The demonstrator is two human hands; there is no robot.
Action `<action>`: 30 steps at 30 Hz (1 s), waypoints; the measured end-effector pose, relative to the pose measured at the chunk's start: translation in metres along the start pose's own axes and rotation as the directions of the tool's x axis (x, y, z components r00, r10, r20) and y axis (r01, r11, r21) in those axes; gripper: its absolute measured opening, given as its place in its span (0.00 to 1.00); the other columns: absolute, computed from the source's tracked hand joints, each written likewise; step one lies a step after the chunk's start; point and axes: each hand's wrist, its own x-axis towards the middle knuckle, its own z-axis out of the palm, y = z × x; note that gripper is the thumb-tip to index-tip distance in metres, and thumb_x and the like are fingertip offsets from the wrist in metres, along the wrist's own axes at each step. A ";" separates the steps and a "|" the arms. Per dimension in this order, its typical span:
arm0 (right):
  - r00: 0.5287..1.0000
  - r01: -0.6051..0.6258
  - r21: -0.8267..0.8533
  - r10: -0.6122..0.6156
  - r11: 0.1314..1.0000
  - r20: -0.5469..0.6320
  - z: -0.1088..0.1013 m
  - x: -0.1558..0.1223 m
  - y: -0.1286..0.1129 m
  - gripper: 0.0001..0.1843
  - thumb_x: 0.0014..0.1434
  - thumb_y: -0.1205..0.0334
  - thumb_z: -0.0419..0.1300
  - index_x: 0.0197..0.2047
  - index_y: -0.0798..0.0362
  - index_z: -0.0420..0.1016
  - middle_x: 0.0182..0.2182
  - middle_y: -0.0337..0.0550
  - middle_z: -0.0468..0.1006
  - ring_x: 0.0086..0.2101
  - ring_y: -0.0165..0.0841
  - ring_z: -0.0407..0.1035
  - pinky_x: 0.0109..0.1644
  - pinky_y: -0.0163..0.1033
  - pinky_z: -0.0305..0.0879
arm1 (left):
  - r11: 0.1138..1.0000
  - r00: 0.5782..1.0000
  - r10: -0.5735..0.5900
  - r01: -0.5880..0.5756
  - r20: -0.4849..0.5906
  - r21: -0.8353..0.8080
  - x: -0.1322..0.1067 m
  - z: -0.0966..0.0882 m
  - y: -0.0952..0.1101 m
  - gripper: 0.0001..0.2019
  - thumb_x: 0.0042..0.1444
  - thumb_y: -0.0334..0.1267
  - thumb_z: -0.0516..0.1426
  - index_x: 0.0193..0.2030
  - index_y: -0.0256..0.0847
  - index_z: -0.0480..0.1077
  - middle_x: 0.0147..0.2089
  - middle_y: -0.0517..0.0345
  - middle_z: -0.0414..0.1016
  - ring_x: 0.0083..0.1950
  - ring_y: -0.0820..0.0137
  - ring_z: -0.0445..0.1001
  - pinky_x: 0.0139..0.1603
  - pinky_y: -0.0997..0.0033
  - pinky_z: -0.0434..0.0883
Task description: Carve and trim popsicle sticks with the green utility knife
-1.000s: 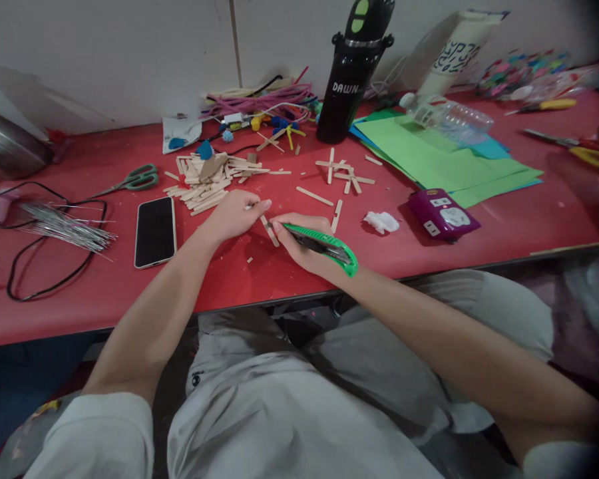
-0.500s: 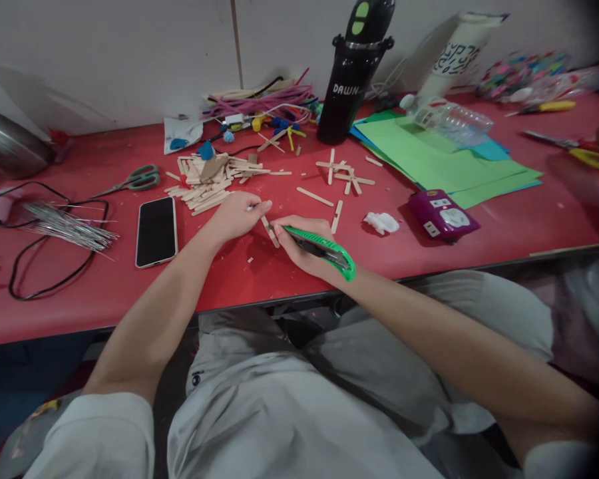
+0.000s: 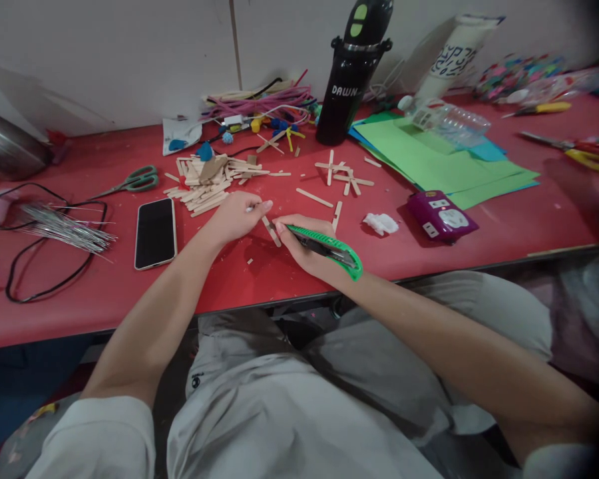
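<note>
Near the front edge of the red desk (image 3: 279, 283), the right hand (image 3: 307, 251) is gripping a green utility knife (image 3: 329, 247) in a closed fist, its tip meeting a wooden stick (image 3: 271, 231) lying flat. Just left, the left hand (image 3: 237, 214) is pinning that stick with curled fingers. Farther back, a phone (image 3: 155, 233), a stick pile (image 3: 207, 183) and a black bottle (image 3: 352, 80) are sitting.

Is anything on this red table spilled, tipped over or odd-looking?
Yes. A clear plastic bottle lies tipped on its side across the green paper sheets at the back right. Small wooden chips litter the red table near the left hand, which pins a flat wooden stick touched by the green plastic utility knife in the right hand.
</note>
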 end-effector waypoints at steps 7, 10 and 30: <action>0.997 -0.067 -0.031 0.068 0.997 0.034 -0.004 0.002 -0.009 0.15 0.68 0.56 0.54 0.32 0.52 0.74 0.31 0.42 0.80 0.33 0.30 0.73 0.44 0.35 0.68 | 1.000 1.000 0.012 -0.012 -0.011 0.018 0.000 0.000 0.001 0.21 0.59 0.50 0.50 0.20 0.41 0.56 0.20 0.64 0.50 0.25 0.74 0.51 0.31 0.66 0.50; 0.997 -0.059 -0.027 0.060 0.998 0.044 -0.005 0.003 -0.010 0.17 0.69 0.54 0.53 0.31 0.51 0.73 0.30 0.42 0.79 0.33 0.31 0.73 0.43 0.36 0.69 | 1.000 1.000 0.006 -0.006 -0.011 0.024 0.000 0.000 0.002 0.20 0.59 0.49 0.50 0.20 0.40 0.59 0.20 0.64 0.52 0.26 0.74 0.52 0.31 0.66 0.51; 0.999 -0.001 0.016 0.001 1.000 -0.053 0.001 0.000 0.002 0.13 0.67 0.55 0.55 0.36 0.50 0.76 0.31 0.42 0.81 0.33 0.33 0.76 0.43 0.39 0.72 | 0.997 0.999 -0.023 0.021 0.023 0.079 0.003 0.001 0.003 0.19 0.59 0.48 0.51 0.22 0.39 0.66 0.20 0.62 0.58 0.26 0.73 0.55 0.32 0.66 0.52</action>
